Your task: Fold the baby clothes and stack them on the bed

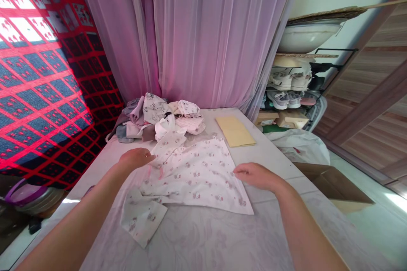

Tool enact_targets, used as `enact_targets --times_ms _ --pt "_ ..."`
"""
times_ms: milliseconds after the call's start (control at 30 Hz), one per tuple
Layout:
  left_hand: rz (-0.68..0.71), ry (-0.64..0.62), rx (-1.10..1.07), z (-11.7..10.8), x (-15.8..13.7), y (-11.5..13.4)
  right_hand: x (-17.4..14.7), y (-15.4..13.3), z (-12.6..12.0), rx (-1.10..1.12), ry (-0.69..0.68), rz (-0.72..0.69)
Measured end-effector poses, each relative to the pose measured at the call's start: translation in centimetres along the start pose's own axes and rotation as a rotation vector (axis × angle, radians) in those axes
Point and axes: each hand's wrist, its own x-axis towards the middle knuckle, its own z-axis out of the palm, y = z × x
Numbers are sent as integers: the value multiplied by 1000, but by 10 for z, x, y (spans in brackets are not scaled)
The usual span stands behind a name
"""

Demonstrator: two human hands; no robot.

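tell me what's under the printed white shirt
The shirt lies over a pale, patterned cover, which shows below its near edge. Anything directly beneath the fabric is hidden.

Sheer purple curtains hang behind; at right, grey sneakers sit below a white basin, with an open cardboard box lower down.

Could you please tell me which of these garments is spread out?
The white patterned top between the left hand and right hand; the other garments lie heaped beyond it.
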Motion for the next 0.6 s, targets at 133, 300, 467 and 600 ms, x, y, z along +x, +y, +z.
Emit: enact_targets --times_ms 133,300,467,600 --pt "-131 54 -136 17 42 -1 85 0 -8 -85 362 167" --pt "-87 77 -355 41 59 -2 153 6 7 -68 379 215" --pt "44 -17 -640 27 48 -5 167 15 9 -60 379 223" --pt "70 117 -868 -9 47 -2 169 16 -4 -48 449 227"
